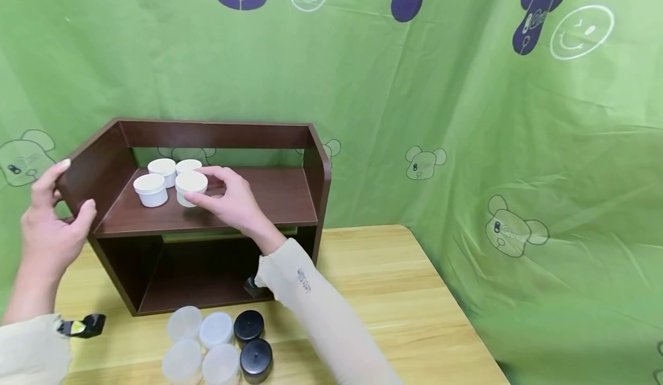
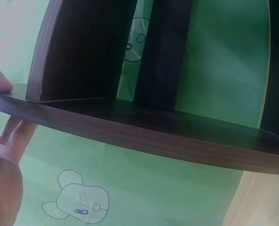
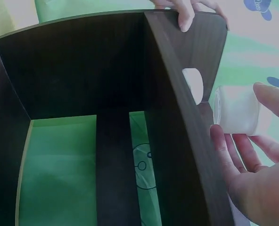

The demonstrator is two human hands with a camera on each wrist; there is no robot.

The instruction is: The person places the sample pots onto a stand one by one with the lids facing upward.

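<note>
A dark brown two-tier desk shelf (image 1: 269,199) stands on the table. My left hand (image 1: 54,229) grips the front edge of its left side panel, thumb on the inner side and fingers around the outside; the left wrist view shows that hand (image 2: 7,174) at the panel's edge. On the upper board my right hand (image 1: 235,198) holds a white lidded jar (image 1: 190,185) between thumb and fingers. In the right wrist view this jar (image 3: 238,110) sits between the thumb and fingertips. Beside it stand three more white jars (image 1: 152,191), two of them behind.
On the wooden table (image 1: 373,270) in front of the shelf stand several translucent lidded jars (image 1: 182,362) and two black-lidded jars (image 1: 256,359). The shelf's lower compartment (image 1: 207,273) opens toward me. A green printed curtain (image 1: 362,86) hangs behind and to the right.
</note>
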